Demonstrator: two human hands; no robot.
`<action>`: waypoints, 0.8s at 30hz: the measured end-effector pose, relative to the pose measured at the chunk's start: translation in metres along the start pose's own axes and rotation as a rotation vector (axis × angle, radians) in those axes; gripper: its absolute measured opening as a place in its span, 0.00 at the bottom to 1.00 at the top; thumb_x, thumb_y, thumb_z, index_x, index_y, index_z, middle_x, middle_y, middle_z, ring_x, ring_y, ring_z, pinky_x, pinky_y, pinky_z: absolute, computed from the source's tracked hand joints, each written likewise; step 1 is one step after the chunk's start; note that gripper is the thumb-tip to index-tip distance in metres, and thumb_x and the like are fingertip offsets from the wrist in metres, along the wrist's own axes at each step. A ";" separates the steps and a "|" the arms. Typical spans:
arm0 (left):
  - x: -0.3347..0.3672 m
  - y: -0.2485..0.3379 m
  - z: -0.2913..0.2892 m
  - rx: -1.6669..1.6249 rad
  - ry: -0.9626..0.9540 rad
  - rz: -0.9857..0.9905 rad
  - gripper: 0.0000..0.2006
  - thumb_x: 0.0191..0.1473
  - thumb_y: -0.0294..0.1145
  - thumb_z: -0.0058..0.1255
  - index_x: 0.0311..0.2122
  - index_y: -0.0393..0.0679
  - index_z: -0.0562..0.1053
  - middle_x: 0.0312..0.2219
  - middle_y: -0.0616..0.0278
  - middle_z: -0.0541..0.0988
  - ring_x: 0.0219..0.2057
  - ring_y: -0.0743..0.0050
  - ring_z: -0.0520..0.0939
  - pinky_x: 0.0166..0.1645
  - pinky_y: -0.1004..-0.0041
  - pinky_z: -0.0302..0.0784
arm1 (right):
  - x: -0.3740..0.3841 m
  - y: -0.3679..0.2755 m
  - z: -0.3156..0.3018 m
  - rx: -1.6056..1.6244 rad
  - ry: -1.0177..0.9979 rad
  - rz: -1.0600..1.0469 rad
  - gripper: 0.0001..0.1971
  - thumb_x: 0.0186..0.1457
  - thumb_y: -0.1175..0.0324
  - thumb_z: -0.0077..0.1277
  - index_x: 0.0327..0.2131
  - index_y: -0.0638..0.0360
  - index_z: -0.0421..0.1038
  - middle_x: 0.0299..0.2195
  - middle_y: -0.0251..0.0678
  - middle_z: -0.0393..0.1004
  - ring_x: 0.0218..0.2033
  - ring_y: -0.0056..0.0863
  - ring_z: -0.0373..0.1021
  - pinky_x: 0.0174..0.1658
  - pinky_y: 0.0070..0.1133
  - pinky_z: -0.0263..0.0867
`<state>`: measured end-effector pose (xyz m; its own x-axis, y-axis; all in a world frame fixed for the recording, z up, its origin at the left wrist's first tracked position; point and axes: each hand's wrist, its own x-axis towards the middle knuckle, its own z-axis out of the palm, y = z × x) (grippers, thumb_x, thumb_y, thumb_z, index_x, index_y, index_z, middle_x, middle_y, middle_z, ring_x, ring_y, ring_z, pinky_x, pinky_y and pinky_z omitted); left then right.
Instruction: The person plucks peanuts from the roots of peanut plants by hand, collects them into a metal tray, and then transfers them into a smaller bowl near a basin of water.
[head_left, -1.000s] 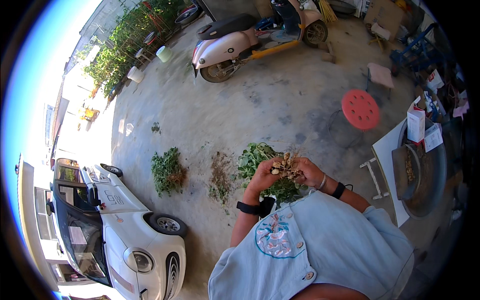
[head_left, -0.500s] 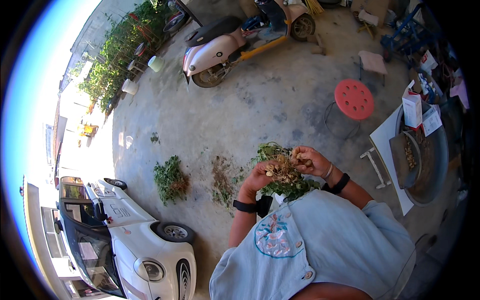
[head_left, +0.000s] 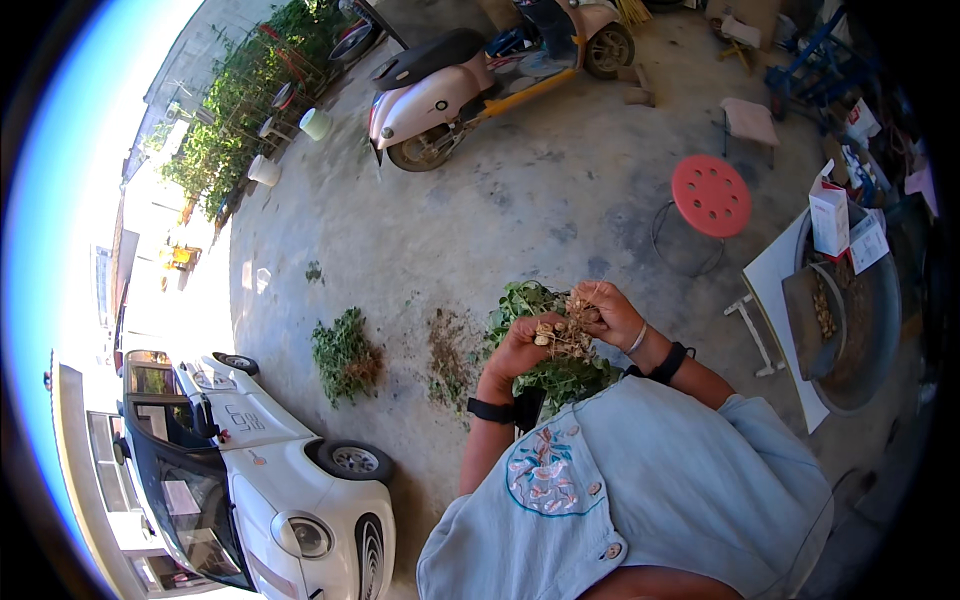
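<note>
A peanut plant (head_left: 530, 303) with green leaves is in front of my body, its roots and several pale pods turned up between my hands. My left hand (head_left: 522, 348) is closed around the plant beside the pods. Just to the right, my right hand (head_left: 612, 312) has its fingers pinched on the tangled roots (head_left: 572, 325). Whether a single pod is between those fingertips I cannot make out. Leaves hang below both hands, close to my light blue clothing.
A pile of green plants (head_left: 345, 352) and scattered soil (head_left: 450, 350) lie on the concrete. A red stool (head_left: 711, 196) stands right, near a large basin (head_left: 878, 330) holding a pan of peanuts (head_left: 824, 308). A white car (head_left: 265, 470) is at left, a scooter (head_left: 430, 105) ahead.
The plant and my left hand have turned slightly, showing more of the pods and roots. My right hand has shifted a little left and down onto the roots.
</note>
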<state>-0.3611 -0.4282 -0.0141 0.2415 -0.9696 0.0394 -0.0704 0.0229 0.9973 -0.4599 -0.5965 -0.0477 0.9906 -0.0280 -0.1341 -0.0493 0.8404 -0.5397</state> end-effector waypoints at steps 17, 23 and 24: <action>0.010 0.001 0.004 -0.361 0.160 -0.217 0.15 0.40 0.17 0.50 0.38 0.36 0.68 0.32 0.66 0.74 0.33 0.80 0.74 0.40 0.79 0.70 | -0.005 -0.017 0.015 -0.765 -0.081 -0.140 0.13 0.43 0.75 0.50 0.37 0.63 0.68 0.25 0.29 0.71 0.26 0.11 0.64 0.26 0.10 0.62; 0.017 -0.013 0.007 -0.350 0.197 -0.240 0.13 0.41 0.16 0.48 0.36 0.37 0.69 0.31 0.67 0.74 0.32 0.81 0.74 0.38 0.80 0.70 | -0.009 -0.023 0.013 -0.765 0.021 -0.209 0.10 0.43 0.75 0.51 0.32 0.65 0.68 0.26 0.28 0.71 0.27 0.12 0.65 0.30 0.13 0.63; 0.018 -0.016 0.007 -0.323 0.205 -0.237 0.12 0.41 0.16 0.47 0.35 0.37 0.69 0.30 0.67 0.75 0.31 0.82 0.74 0.37 0.80 0.70 | -0.008 -0.019 0.010 -0.722 0.122 -0.182 0.08 0.43 0.75 0.51 0.31 0.65 0.68 0.25 0.28 0.71 0.27 0.12 0.65 0.30 0.13 0.63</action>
<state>-0.3623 -0.4476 -0.0300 0.4033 -0.8897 -0.2138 0.3081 -0.0880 0.9473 -0.4660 -0.6066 -0.0276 0.9720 -0.2275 -0.0593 0.0004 0.2539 -0.9672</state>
